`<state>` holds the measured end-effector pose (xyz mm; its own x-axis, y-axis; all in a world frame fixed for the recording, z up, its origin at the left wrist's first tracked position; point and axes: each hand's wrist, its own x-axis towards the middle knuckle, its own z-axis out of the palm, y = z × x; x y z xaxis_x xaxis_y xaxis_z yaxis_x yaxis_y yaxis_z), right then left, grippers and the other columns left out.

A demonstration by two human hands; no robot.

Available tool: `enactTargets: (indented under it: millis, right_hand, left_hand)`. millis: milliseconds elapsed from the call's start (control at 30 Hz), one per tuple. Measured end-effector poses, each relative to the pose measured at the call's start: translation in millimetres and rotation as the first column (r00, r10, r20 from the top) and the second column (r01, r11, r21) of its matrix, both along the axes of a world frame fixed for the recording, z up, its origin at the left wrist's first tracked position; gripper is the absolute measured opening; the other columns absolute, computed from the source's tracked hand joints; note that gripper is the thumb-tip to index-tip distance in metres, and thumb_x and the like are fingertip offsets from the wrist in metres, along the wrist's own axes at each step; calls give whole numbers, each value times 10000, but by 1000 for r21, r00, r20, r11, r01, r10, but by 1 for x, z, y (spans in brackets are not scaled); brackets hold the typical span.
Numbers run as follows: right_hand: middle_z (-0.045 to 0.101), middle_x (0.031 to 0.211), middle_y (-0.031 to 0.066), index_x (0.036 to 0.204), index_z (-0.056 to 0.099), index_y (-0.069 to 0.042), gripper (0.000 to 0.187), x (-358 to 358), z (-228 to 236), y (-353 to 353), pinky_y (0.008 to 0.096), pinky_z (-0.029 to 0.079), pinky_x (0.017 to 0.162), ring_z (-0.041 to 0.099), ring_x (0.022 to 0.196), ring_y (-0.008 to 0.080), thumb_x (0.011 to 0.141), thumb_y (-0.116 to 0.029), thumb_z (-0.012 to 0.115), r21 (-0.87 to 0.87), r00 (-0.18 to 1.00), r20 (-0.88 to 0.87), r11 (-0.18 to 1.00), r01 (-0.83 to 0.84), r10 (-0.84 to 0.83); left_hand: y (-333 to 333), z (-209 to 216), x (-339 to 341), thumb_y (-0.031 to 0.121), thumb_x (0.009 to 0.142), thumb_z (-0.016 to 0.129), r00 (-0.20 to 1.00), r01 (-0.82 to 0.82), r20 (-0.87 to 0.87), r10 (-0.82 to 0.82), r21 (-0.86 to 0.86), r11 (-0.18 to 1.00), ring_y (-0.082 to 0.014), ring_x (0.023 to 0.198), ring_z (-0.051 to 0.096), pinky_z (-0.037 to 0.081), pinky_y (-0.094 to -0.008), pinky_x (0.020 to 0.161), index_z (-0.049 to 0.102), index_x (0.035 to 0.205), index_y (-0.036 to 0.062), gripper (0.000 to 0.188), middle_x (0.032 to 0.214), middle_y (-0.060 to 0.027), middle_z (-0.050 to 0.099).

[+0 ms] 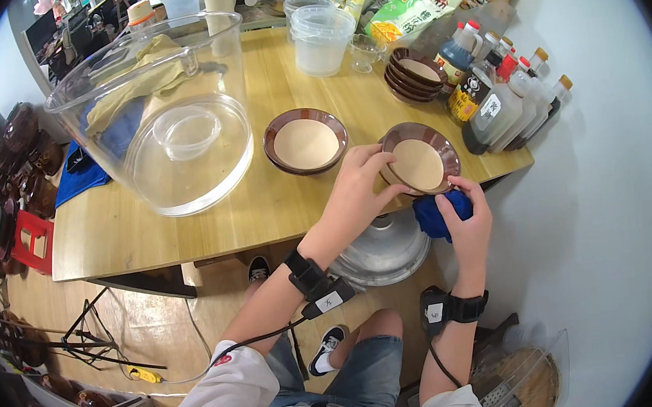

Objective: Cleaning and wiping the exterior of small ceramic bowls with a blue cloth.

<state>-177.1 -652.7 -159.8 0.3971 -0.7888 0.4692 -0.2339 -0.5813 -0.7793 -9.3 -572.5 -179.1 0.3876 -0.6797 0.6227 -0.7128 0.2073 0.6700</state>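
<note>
A brown-rimmed bowl with a cream inside (pixel 419 165) is tilted at the table's near right edge. My left hand (pixel 357 181) is closed on its left rim, thumb and fingers pinching it. On the near right side, my right hand (pixel 472 221) grips a bunched dark blue cloth (pixel 443 214) against the bowl, its fingertips at the rim. A brown edge shows behind the bowl's left side; whether that is a second bowl I cannot tell. Left of it, a short stack of the same bowls (pixel 306 144) stands on the table, apart from my hands.
A large clear tub (pixel 234 102) with a tan cloth (pixel 134 81) over it stands left. Farther right are another bowl stack (pixel 414 89), sauce bottles (pixel 495 120), plastic tubs (pixel 323 47) and food packets (pixel 406 11). Below the table edge sits a metal basin (pixel 386 256).
</note>
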Motion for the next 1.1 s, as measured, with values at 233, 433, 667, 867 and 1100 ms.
enactTargets:
  millis: [233, 433, 667, 867, 1100]
  right_hand:
    - [607, 902, 103, 1019, 567, -24, 327, 3, -7, -14, 268, 430, 777, 569, 845, 151, 734, -151, 665, 105, 999, -12, 994, -40, 41]
    - [613, 919, 115, 1038, 560, -12, 341, 1, -7, -16, 273, 429, 793, 570, 869, 155, 744, -156, 656, 194, 996, -57, 979, -56, 68]
    - [595, 998, 149, 1112, 528, 21, 411, -4, -12, -20, 274, 413, 835, 554, 939, 171, 752, -143, 642, 251, 990, -17, 959, -134, 143]
    - [545, 1124, 176, 1174, 488, 33, 464, -7, -16, -21, 275, 389, 880, 525, 1014, 185, 761, -129, 624, 318, 976, 61, 923, -217, 209]
    - [458, 1237, 195, 1258, 411, 22, 530, -27, -13, -21, 273, 342, 933, 465, 1106, 188, 779, -129, 581, 556, 864, 434, 678, -481, 257]
  left_hand:
    - [-12, -11, 3, 169, 653, 724, 1000, -11, -28, 12, 29, 1000, -296, 1013, 471, 390, -360, 878, 560, 989, 36, 397, 1055, -145, 514]
    - [-14, -13, 4, 168, 651, 723, 1000, -18, 8, 18, 59, 998, -294, 1029, 453, 384, -359, 885, 570, 974, 13, 390, 1053, -147, 521]
    - [-15, -14, 4, 166, 647, 722, 1000, -9, 11, 8, 80, 997, -299, 1034, 451, 383, -362, 888, 573, 973, 8, 391, 1063, -153, 522]
    - [-15, -17, 5, 160, 646, 721, 1000, -18, 20, 16, 78, 997, -302, 1042, 447, 381, -363, 894, 573, 980, 7, 396, 1069, -154, 522]
    - [-15, -16, 5, 160, 653, 714, 999, -24, 41, 20, 89, 996, -305, 1044, 444, 381, -365, 896, 568, 994, -1, 405, 1070, -159, 523]
